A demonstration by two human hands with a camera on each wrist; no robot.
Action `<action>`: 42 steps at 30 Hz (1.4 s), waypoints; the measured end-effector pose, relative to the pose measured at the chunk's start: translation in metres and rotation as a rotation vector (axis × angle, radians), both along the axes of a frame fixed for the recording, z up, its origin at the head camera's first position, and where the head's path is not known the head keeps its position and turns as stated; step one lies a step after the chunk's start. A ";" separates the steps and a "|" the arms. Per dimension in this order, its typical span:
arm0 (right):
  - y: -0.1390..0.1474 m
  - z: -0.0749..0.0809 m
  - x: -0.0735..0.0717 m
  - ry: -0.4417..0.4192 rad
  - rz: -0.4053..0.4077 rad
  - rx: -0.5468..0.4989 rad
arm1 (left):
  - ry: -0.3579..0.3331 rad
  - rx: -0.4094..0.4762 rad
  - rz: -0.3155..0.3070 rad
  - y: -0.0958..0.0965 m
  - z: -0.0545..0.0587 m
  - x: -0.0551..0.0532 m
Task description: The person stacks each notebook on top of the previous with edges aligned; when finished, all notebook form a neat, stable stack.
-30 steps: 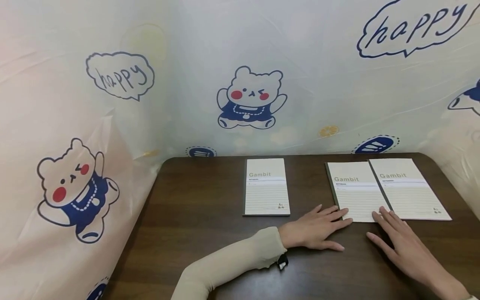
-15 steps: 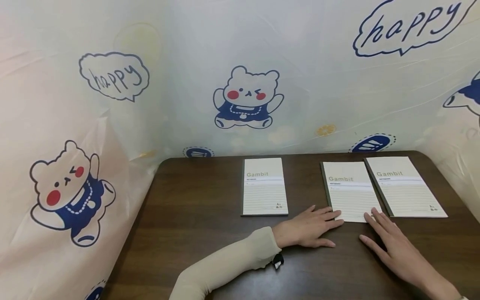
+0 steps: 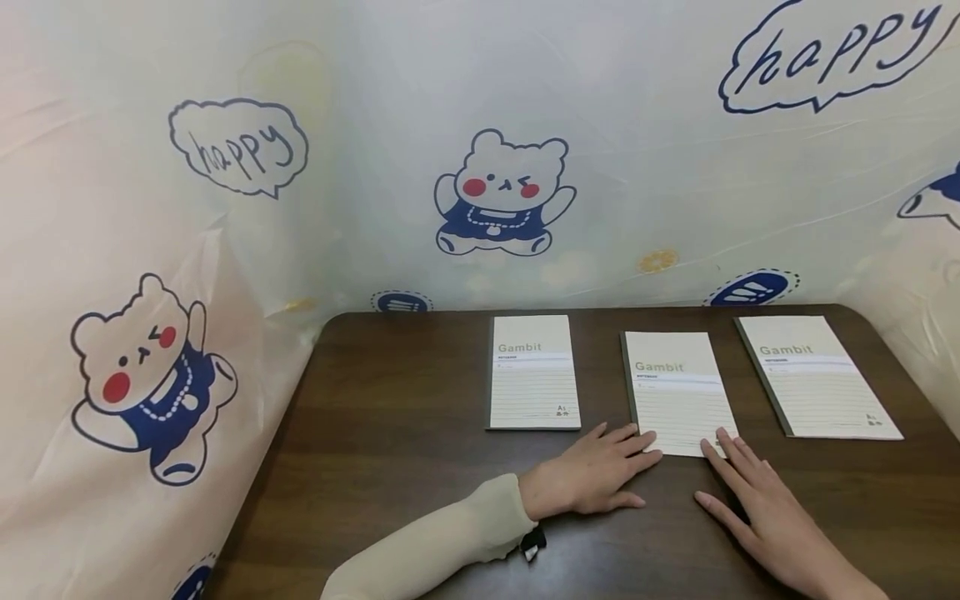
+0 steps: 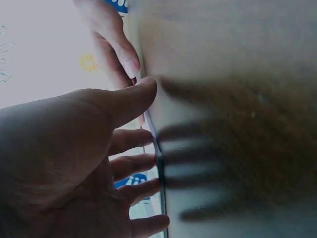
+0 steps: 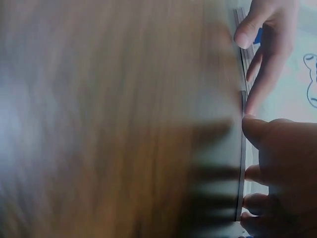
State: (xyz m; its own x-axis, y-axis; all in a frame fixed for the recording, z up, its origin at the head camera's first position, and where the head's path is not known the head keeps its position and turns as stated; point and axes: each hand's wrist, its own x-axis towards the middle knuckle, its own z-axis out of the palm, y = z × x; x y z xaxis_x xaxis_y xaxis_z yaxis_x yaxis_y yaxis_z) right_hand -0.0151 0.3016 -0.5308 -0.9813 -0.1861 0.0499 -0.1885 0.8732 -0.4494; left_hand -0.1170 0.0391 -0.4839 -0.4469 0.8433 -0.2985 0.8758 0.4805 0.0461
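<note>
A white notebook (image 3: pixel 678 396) with a dark spine and "Gambit" printed on its cover lies flat on the table. My left hand (image 3: pixel 592 473), fingers spread and straight, rests its fingertips on the notebook's lower left corner. At the lower right corner, the fingertips of my right hand (image 3: pixel 768 510) touch the cover, and that thumb points away from the others. In the left wrist view the left hand (image 4: pixel 74 134) shows palm side, fingers reaching to the notebook's edge. The right hand (image 5: pixel 290 166) appears in the right wrist view with its fingertips along the notebook's thin edge.
Another matching notebook (image 3: pixel 531 379) lies to the left, and a third notebook (image 3: pixel 817 379) to the right, with bare wood between each and the middle one. The dark wooden table (image 3: pixel 375 433) ends at a printed cloth backdrop (image 3: pixel 360 183) behind and at the sides.
The middle notebook has slid left and slightly toward me, out from beside the right notebook, opening a gap. Both hands moved with it; the outer notebooks stayed put.
</note>
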 end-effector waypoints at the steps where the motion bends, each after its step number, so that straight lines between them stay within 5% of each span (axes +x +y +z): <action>1: -0.002 0.000 0.001 -0.004 0.002 0.002 | -0.001 0.000 0.004 -0.002 0.000 0.001; 13: -0.013 0.002 0.005 0.003 0.007 0.004 | 0.022 0.034 -0.008 -0.010 -0.003 0.007; 18: -0.010 0.011 -0.001 -0.009 -0.013 -0.037 | 0.012 0.172 0.019 -0.007 -0.010 0.005; 21: -0.007 0.018 -0.008 -0.002 -0.036 -0.082 | -0.045 0.307 0.099 -0.005 -0.015 0.003; 28: 0.003 0.026 -0.024 0.072 -0.179 -0.234 | -0.292 0.630 0.422 0.003 -0.019 0.000; 33: 0.006 0.027 -0.027 -0.020 -0.325 -0.350 | -0.495 0.773 0.584 0.007 -0.017 -0.004; 42: 0.007 0.030 -0.030 -0.220 -0.406 -0.667 | -0.768 0.964 0.791 0.013 -0.013 0.000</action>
State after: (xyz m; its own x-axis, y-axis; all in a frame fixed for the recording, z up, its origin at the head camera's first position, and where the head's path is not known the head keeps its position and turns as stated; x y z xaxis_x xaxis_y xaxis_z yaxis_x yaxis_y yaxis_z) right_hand -0.0454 0.3082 -0.5012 -0.9661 0.1874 -0.1778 0.2392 0.3893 -0.8895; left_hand -0.1169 0.0518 -0.4971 -0.8730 0.4655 -0.1459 0.0166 0.3273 0.9448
